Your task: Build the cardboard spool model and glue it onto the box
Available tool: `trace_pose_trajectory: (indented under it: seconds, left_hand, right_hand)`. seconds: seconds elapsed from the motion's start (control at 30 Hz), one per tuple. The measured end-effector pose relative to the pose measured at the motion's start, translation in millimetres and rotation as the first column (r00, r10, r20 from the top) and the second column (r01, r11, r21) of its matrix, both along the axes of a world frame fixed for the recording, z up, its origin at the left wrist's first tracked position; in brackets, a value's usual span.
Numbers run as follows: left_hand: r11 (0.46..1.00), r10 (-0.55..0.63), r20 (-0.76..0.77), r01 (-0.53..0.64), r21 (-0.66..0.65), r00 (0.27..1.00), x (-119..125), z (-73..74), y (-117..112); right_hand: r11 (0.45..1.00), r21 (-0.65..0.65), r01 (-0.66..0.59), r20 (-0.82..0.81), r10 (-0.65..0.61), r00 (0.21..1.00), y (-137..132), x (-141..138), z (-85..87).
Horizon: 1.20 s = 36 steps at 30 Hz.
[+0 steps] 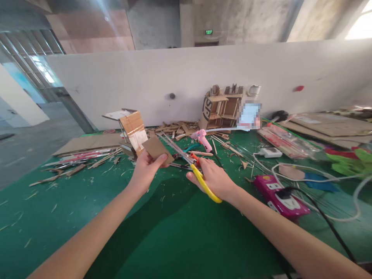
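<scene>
Between thumb and fingers, my left hand [147, 170] grips a small brown piece of cardboard [157, 149]. My right hand [213, 178] is closed around a pair of scissors [203, 183] with yellow and orange handles. The slim blades point up and left, close to the cardboard's right edge; I cannot tell whether they touch it. Just behind the left hand stands a folded cardboard structure [133, 126] with a white flap. A pink glue gun [202, 140] sits on the green table, beyond the scissors.
Cardboard scraps [180, 129] lie along the white partition [130, 81]. A cardboard shelf model [216, 110] stands at the back beside a blurred lit screen [249, 115]. At right are a magenta power strip [279, 199], a white charger [270, 152], loose cables and plastic-wrapped sticks [286, 139].
</scene>
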<state>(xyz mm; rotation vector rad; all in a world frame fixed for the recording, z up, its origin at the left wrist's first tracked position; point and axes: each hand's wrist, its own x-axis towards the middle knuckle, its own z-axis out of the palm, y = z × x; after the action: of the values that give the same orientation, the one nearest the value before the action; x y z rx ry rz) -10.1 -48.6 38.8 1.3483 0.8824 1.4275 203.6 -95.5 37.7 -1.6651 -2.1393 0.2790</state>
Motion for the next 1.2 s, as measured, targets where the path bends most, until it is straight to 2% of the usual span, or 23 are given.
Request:
trace_pose_trajectory:
  seconds: [0.17, 0.5, 0.73, 0.93, 1.07, 1.2]
  left_hand:
    - [0.999, 0.049, -0.13, -0.048, 0.015, 0.99, 3.3, -0.8, -2.0]
    - [0.999, 0.018, -0.099, -0.015, 0.035, 0.995, 10.2, 1.0, -11.5]
    - [1.0, -0.004, -0.186, -0.001, -0.03, 0.983, 13.3, -1.7, -13.8]
    - [1.0, 0.026, -0.23, -0.022, 0.017, 0.973, 13.1, -0.9, -13.9]
    - [0.995, 0.064, -0.153, -0.05, 0.091, 0.986, 6.8, -0.5, -7.5]
    - [0.999, -0.006, -0.061, 0.01, 0.05, 0.998, -0.8, 0.9, 0.9]
  right_hand:
    - [0.999, 0.043, -0.03, 0.058, 0.027, 0.998, 1.1, -1.9, -3.1]
    - [0.998, 0.048, -0.03, 0.088, 0.025, 0.996, -0.3, -2.4, -3.1]
    - [1.0, 0.007, -0.022, 0.1, 0.021, 0.995, 0.3, -2.7, 2.0]
    - [1.0, 0.019, -0.024, 0.07, 0.023, 0.997, 2.2, -1.5, -1.2]
    - [1.0, -0.024, -0.003, 0.018, 0.004, 1.0, 3.6, 0.5, 0.6]
    - [0.997, -0.072, -0.008, 0.032, 0.01, 0.999, 4.5, 2.8, 6.3]
